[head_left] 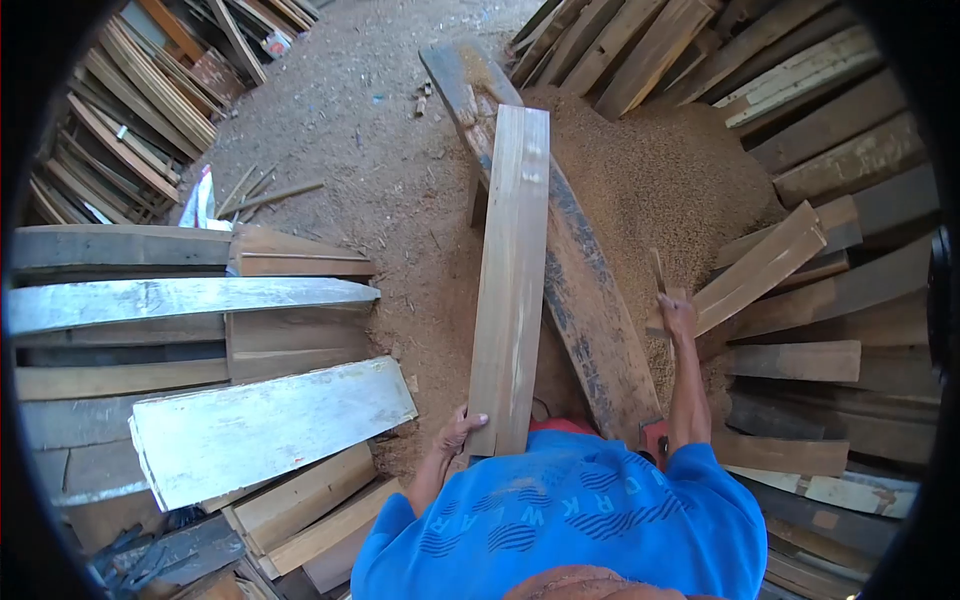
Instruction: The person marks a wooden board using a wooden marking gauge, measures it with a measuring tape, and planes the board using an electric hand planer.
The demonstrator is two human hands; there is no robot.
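Note:
A long planed plank [515, 260] lies across a worn, paint-stained bench board [590, 290], with its near end at my body. My left hand [462, 428] grips the left edge of the plank near that end. Out to the right, my right hand [680, 315] is closed around a thin brown strip [657, 270] that points away from me. Small pale wood shows beside those fingers, and I cannot make out whether it belongs to the strip. A red and black object [654, 440], partly hidden by my blue shirt, sits at the bench's near end.
Stacked boards [800, 360] crowd the right side, and more planks [640, 50] lean at the back. On the left, a white-painted board [275, 430] tops another pile. Sawdust [670, 170] is heaped beyond the bench. Loose sticks [270, 198] lie on the dirt floor.

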